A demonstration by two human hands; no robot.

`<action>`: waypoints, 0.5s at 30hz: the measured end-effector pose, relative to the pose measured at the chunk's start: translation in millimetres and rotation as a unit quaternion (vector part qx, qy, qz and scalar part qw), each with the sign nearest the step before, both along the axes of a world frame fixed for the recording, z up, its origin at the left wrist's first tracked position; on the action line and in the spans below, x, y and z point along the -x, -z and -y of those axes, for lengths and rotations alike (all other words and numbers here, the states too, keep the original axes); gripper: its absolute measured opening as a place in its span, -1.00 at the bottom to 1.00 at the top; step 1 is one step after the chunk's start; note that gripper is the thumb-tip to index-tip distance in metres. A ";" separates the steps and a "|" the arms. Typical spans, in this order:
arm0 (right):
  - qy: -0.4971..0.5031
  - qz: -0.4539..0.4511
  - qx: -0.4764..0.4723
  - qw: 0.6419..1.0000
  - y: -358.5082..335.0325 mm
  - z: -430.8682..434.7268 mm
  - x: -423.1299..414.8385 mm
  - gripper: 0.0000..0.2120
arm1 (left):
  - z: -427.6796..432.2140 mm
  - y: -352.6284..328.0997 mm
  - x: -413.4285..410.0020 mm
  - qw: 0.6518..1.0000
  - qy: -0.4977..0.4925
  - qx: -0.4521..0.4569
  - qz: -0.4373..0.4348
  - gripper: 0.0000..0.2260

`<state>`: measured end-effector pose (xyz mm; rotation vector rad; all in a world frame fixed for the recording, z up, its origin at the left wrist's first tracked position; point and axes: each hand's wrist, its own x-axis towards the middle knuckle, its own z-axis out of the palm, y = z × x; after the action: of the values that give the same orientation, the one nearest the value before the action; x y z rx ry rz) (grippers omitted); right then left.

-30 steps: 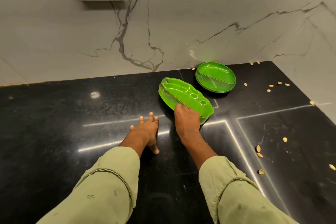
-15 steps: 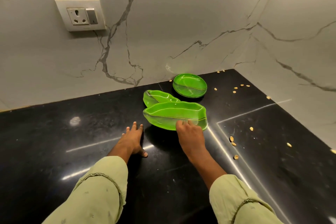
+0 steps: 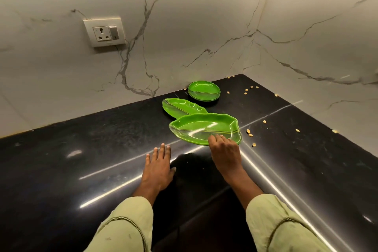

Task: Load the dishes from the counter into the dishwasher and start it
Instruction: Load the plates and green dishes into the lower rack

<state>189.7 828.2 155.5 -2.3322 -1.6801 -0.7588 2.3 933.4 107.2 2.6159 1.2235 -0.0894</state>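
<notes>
Glossy black stone counter: my right hand pinches the near rim of the glassy green leaf plate, now drawn further off the second leaf plate. My left hand stays flat beside it, fingers straight.

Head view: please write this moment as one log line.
right hand grips near leaf plate rim | left hand flat on counter | far leaf plate, round plate on counter
</notes>
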 end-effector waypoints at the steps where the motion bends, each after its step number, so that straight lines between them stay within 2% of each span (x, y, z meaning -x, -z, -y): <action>1: 0.006 0.007 -0.001 1.000 -2.8 7.8 9.6 -0.80 | 4.4 -2.8 8.7 1.000 0.009 -0.006 0.002 -0.32; 7: 0.086 0.008 -0.003 0.996 -7.4 58.9 86.3 -0.78 | 42.1 -20.6 69.6 0.997 0.074 -0.018 0.008 -0.32; 11: 0.107 -0.009 -0.018 0.994 -2.1 100.8 133.7 -0.80 | 69.5 -13.7 107.5 0.994 0.102 -0.038 0.007 -0.31; 15: 0.133 -0.022 0.006 0.991 9.6 153.9 177.4 -0.80 | 109.6 -5.2 143.7 0.990 0.134 -0.052 -0.010 -0.31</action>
<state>12.4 674.2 145.9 -2.5928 -1.3759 -0.7367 -141.3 823.7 112.5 2.8640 0.8971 -0.1037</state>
